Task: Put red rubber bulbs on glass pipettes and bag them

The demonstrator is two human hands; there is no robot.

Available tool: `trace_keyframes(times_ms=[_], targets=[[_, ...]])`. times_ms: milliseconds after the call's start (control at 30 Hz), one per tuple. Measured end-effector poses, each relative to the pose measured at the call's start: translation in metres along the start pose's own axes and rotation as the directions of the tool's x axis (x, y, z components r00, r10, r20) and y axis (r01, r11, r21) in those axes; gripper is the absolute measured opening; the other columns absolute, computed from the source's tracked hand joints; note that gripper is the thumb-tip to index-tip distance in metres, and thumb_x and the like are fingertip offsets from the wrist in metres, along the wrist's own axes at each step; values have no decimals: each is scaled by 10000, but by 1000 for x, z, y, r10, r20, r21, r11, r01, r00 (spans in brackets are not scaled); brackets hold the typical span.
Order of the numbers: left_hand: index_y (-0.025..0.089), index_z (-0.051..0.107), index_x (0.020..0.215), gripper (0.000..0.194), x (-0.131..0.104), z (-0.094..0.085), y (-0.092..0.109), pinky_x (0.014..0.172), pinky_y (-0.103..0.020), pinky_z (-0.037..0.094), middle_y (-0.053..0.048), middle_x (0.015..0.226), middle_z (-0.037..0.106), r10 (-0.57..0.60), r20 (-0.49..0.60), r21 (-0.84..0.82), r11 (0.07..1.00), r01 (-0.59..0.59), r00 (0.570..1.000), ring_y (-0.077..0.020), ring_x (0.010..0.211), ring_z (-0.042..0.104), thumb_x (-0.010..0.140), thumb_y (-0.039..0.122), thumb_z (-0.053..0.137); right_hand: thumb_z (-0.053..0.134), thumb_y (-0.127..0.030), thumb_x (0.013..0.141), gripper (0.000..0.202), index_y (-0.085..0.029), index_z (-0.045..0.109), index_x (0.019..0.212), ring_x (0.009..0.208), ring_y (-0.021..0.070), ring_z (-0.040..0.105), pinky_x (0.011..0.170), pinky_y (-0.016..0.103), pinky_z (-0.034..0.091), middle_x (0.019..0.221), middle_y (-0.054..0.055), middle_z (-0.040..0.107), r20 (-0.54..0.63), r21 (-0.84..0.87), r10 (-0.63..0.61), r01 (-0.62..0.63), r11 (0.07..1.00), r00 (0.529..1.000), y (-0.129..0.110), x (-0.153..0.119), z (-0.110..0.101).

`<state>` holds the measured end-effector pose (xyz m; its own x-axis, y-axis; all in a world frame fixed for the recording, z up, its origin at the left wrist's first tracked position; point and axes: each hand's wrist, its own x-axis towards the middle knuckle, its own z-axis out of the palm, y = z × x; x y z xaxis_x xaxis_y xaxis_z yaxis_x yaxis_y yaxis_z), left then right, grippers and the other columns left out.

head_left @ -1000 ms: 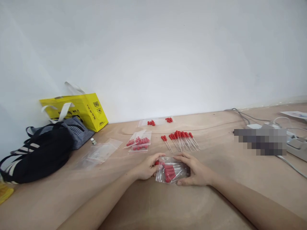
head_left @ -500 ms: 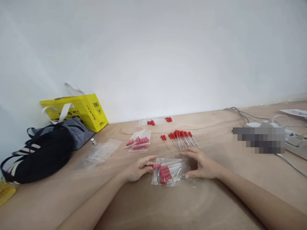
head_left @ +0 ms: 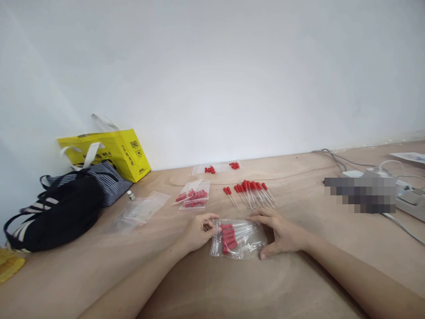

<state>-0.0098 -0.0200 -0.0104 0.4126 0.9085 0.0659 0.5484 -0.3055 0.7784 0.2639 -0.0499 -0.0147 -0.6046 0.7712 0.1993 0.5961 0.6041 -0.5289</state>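
A clear zip bag (head_left: 246, 252) lies flat on the table between my hands. Inside it, several droppers with red bulbs (head_left: 228, 239) lie side by side, their clear tubes pointing right. At the bag's left end, my left hand (head_left: 200, 231) has curled fingers, with the thumb and forefinger at the bag's edge by the topmost bulb. My right hand (head_left: 280, 232) curves around the other end, its thumb and fingers spread and touching the bag's corners. Beyond the bag, several loose droppers (head_left: 254, 190) lie in a fanned row, bulbs away from me.
Filled bags of red-bulbed droppers (head_left: 194, 195) lie left of centre, with empty-looking zip bags (head_left: 142, 209) farther left. Red bulbs (head_left: 210, 170) rest on plastic near the wall. A small vial (head_left: 131, 195), black bag (head_left: 63, 212) and yellow bag (head_left: 129, 153) stand left; a power strip (head_left: 411, 201) lies right.
The topmost dropper has slid right, farther into the zip bag, with my left thumb following it. My right thumb has shifted down to the bag's lower right corner.
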Motion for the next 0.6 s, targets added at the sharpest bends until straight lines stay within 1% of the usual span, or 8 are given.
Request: trace_keyframes(times_ms=[67, 100, 167, 233, 267, 400, 500, 600], targets=[[187, 592, 978, 312, 1, -4, -3, 575, -226, 406, 10, 673, 558, 83, 8, 80, 993, -83, 997, -116, 577, 498, 697, 325, 589, 690, -558, 502, 826, -219, 446, 1215, 1090, 281, 393, 928, 425, 326, 1165, 96, 442, 10, 13, -9, 9, 1000, 1000, 0, 0, 0], [203, 604, 962, 291, 2, -7, -5, 620, -239, 414, -4, 743, 554, 139, 14, 129, 982, -139, 990, -129, 644, 512, 692, 310, 597, 691, -556, 504, 827, -215, 444, 1216, 1088, 279, 395, 929, 422, 328, 1166, 97, 440, 11, 18, -10, 10, 1000, 1000, 0, 0, 0], [212, 629, 873, 202, 3, -13, -6, 755, -277, 403, -38, 912, 530, 248, 17, 213, 946, -246, 969, -169, 832, 514, 682, 272, 608, 688, -555, 510, 822, -203, 448, 1213, 1092, 277, 392, 932, 416, 329, 1172, 102, 434, 5, 29, -9, 8, 1000, 1000, 1, 0, 0], [192, 615, 770, 83, 4, -18, -7, 848, -300, 364, -56, 1018, 502, 316, 33, 237, 919, -315, 948, -188, 956, 483, 709, 232, 576, 683, -556, 518, 812, -192, 454, 1207, 1100, 281, 386, 935, 415, 327, 1179, 108, 428, -3, 35, -9, 9, 999, 1000, 2, 0, 2], [182, 591, 736, 55, 3, -19, -8, 855, -298, 362, -59, 1017, 510, 332, 44, 232, 914, -332, 942, -182, 959, 487, 732, 212, 544, 680, -556, 524, 806, -190, 454, 1206, 1103, 283, 384, 936, 416, 325, 1182, 110, 426, -6, 35, -11, 11, 999, 1000, 2, 0, 3], [178, 490, 725, 113, -13, -28, -14, 770, -266, 415, -41, 902, 581, 336, 57, 233, 911, -340, 940, -144, 843, 542, 802, 169, 409, 663, -551, 559, 785, -194, 436, 1220, 1111, 282, 377, 937, 422, 318, 1194, 116, 417, -12, 15, -36, 36, 999, 999, 2, 0, 7], [183, 464, 733, 143, -38, -41, -22, 744, -258, 439, -39, 925, 598, 355, -1, 324, 884, -336, 935, -137, 844, 560, 819, 165, 351, 652, -546, 581, 762, -196, 433, 1222, 1115, 278, 373, 938, 423, 313, 1200, 119, 414, -9, 4, -57, 57, 998, 998, 0, -1, 8], [191, 488, 765, 143, -66, -55, -28, 708, -236, 456, -21, 864, 613, 425, -72, 456, 818, -350, 902, -130, 804, 578, 809, 154, 357, 647, -550, 585, 760, -200, 432, 1224, 1110, 276, 378, 931, 420, 319, 1196, 118, 417, -6, 3, -53, 53, 999, 999, -1, -2, 9]])
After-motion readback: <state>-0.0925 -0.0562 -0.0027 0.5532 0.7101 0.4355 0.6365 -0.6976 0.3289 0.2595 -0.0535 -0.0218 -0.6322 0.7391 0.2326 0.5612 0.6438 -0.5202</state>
